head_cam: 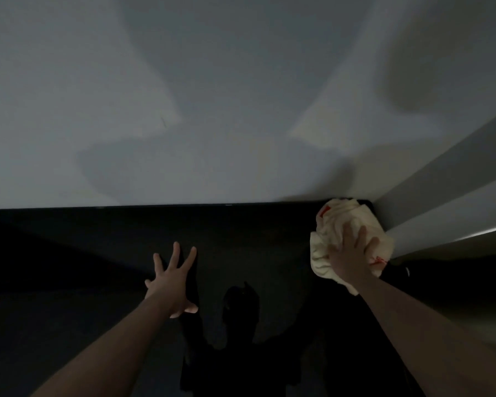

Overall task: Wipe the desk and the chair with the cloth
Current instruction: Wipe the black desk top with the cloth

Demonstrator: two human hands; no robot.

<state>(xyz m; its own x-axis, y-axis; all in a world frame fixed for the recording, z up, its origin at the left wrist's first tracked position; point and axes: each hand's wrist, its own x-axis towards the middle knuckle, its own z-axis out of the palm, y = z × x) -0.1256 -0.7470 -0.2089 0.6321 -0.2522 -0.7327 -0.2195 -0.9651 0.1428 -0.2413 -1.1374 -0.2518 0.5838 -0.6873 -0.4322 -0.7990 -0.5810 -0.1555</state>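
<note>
The dark desk (69, 267) fills the lower half of the view and ends against a pale wall. My right hand (351, 253) presses flat on a crumpled cream cloth (341, 222) with red marks, in the desk's far right corner. My left hand (173, 282) rests flat on the desk near the middle, fingers spread, holding nothing. No chair is in view.
A pale grey wall (212, 96) rises behind the desk. A white panel or ledge (441, 196) runs along the right side and meets the wall at the corner. Dark shadows of my head and arms fall on the desk.
</note>
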